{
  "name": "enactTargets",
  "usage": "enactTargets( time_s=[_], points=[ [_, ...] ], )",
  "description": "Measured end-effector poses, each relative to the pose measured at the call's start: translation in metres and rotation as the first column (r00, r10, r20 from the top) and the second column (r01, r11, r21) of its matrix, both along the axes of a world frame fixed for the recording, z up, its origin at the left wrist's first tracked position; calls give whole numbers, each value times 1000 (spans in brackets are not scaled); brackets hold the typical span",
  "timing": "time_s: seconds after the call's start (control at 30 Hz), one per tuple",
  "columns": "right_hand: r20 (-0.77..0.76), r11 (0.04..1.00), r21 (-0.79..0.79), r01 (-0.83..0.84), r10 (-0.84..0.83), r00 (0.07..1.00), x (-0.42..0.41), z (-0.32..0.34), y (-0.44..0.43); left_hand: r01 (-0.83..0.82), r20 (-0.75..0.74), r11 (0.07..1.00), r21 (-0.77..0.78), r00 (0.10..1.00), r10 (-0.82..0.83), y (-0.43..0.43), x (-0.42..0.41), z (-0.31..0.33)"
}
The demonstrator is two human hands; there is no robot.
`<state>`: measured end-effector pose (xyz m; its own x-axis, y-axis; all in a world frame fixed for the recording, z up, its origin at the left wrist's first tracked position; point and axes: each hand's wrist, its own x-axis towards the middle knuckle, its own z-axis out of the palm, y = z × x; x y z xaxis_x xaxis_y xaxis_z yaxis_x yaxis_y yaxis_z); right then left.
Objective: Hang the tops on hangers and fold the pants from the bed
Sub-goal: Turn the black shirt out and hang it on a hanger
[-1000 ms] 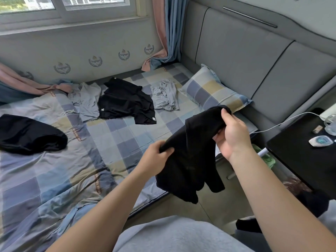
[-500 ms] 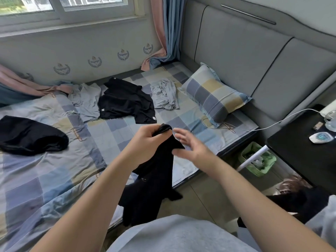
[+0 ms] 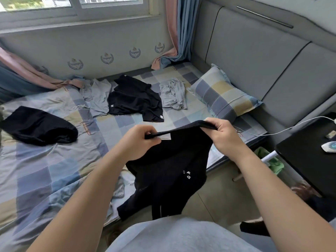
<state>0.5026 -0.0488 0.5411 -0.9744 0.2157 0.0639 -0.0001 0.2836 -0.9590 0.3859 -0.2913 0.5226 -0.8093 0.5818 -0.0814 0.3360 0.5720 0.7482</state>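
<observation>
From my head camera, my left hand [image 3: 138, 140] and right hand [image 3: 225, 137] each pinch the top edge of a black garment [image 3: 169, 170], stretched between them above the near edge of the bed [image 3: 45, 170]. A white label [image 3: 166, 137] shows by my left thumb. On the bed lie a black top [image 3: 134, 100], two grey pieces [image 3: 172, 95] [image 3: 99, 99], a black bundle [image 3: 38, 125] and a checked pillow [image 3: 221, 95].

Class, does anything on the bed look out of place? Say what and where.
The pink curtain trails onto the bed at far left, and a white cable runs from the side table onto it beside the pillow.
</observation>
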Motion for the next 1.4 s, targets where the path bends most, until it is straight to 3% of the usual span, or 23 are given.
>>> enactTargets(
  time_s=[0.23, 0.4, 0.5, 0.63, 0.83, 1.03, 1.2, 1.4],
  points=[
    [-124, 960, -109, 256, -269, 955, 7, 7, 27, -227, -52, 971, -71, 973, 223, -10, -9, -25],
    [-13, 919, -10, 393, -394, 919, 23, -23, 44, -256, 3, 964, -67, 966, 257, 2, -9, -35],
    [24, 872, 23, 489, -490, 871, 42, -37, 49, -197, 2, 979, -59, 980, 198, 13, -8, -38],
    [44, 780, 181, 600, -615, 787, 83, -46, 52, -40, 59, 997, -68, 997, 44, 31, -4, -40],
    [140, 564, 230, 793, -826, 547, 165, -51, 23, 280, 124, 958, -69, 955, -270, 85, 32, -44],
    [250, 261, 248, 933, -948, 199, 257, -65, -40, 625, 225, 774, -106, 773, -594, 129, 87, -66],
    [281, 21, 268, 963, -958, -57, 321, -75, -101, 806, 269, 583, -103, 587, -763, 145, 149, -91],
    [248, -246, 260, 934, -918, -311, 404, -58, -156, 958, 310, 284, -48, 284, -907, 151, 254, -83]
  ],
)
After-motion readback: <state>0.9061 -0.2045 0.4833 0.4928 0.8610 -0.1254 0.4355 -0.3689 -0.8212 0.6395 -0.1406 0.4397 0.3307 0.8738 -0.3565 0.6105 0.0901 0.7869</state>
